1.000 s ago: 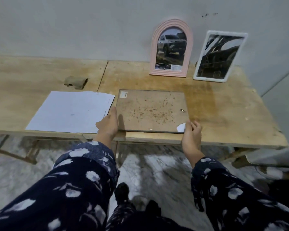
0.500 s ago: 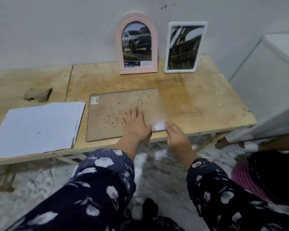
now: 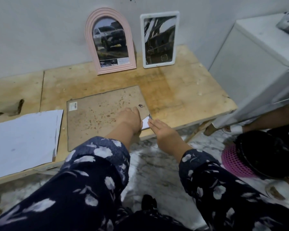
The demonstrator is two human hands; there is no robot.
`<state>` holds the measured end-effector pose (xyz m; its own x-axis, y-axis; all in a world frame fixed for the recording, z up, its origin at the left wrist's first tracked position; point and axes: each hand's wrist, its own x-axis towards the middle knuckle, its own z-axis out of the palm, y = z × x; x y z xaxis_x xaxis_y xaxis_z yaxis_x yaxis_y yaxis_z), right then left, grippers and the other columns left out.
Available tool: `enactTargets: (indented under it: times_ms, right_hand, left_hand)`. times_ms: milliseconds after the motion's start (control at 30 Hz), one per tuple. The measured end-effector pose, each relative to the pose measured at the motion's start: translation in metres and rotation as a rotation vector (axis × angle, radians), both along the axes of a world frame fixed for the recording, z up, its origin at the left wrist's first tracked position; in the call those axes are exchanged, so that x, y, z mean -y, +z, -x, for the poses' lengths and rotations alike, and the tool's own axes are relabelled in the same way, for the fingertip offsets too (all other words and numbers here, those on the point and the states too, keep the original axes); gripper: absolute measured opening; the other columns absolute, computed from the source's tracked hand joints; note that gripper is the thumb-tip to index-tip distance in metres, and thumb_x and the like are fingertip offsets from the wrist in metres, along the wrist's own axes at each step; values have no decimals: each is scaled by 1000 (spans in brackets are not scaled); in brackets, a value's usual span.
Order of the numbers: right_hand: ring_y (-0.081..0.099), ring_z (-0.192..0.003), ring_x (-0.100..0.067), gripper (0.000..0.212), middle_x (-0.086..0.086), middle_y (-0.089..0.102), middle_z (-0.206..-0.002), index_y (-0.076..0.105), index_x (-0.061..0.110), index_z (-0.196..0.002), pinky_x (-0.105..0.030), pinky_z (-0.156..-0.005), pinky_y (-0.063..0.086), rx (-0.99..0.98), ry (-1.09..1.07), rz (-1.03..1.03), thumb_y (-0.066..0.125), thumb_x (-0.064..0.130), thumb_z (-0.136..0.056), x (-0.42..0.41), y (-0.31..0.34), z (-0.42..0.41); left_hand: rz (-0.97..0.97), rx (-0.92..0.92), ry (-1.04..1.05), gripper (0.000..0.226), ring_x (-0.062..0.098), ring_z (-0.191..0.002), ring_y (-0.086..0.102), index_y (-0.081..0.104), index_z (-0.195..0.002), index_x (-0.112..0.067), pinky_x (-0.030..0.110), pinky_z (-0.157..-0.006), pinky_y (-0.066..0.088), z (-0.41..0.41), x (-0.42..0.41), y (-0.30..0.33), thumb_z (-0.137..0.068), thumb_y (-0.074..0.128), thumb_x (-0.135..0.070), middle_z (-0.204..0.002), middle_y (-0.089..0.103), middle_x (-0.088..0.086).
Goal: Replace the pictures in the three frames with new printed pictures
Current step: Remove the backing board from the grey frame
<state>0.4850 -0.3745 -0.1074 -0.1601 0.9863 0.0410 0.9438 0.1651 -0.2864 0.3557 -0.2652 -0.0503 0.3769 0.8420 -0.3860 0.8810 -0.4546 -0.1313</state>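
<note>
Pressing left hand (image 3: 129, 118) flat on face-down frame (image 3: 105, 117) at desk (image 3: 182, 97) front edge; right hand (image 3: 163, 130) seemingly pinching picture corner (image 3: 145, 122). Risking tearing it by tugging while pinned.

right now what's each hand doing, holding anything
Left hand: open, pressed flat on the back of the face-down frame.
Right hand: fingertips at the frame's white corner; whether it grips cannot be told.
</note>
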Motion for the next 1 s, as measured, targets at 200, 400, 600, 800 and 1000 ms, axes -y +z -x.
enactTargets:
  times_ms: [200, 400, 600, 800, 1000]
  right_hand:
    - [33, -139, -35, 77, -13, 32, -153, 35, 1, -144, -53, -110, 35, 44, 30, 33, 43, -20, -71, 5, 10, -2]
    - [7, -148, -24, 78, -4, 6, -161, 12, 9, -152, -42, -118, 11, 65, 37, 96, 37, -14, -81, 8, 15, -3]
    - [50, -125, -30, 49, -15, 56, -134, 58, 1, -128, -44, -105, 39, -340, -187, 2, 37, 1, -83, -15, 22, 4]
    - [40, -133, -24, 48, -6, 46, -144, 43, 11, -140, -35, -109, 32, -148, -212, -6, 43, 3, -93, -62, 43, 5]
    - [37, -137, -16, 50, 3, 34, -154, 40, 18, -144, -30, -105, 36, 36, -141, 75, 41, 6, -96, -84, 40, 11]
  left_hand:
    - [31, -143, -65, 58, 41, -116, 54, 15, -148, 4, 46, -93, 49, -16, -5, 6, -98, 27, -23, -136, 47, 30]
    - [94, -223, -188, 42, 28, -78, 55, 43, -125, -1, 35, -70, 48, -19, -13, 26, -97, 33, -31, -98, 60, 12]
    - [43, -223, -240, 40, 29, -98, 61, 46, -124, -3, 35, -75, 48, -17, -7, 34, -99, 34, -32, -113, 60, 13]
    - [-37, -197, -242, 43, 31, -96, 63, 43, -124, -2, 34, -68, 44, -14, -8, 26, -98, 35, -36, -110, 63, 13]
    - [-34, -158, -221, 44, 26, -92, 62, 44, -124, -5, 30, -63, 40, -9, -12, 17, -96, 39, -38, -111, 61, 10]
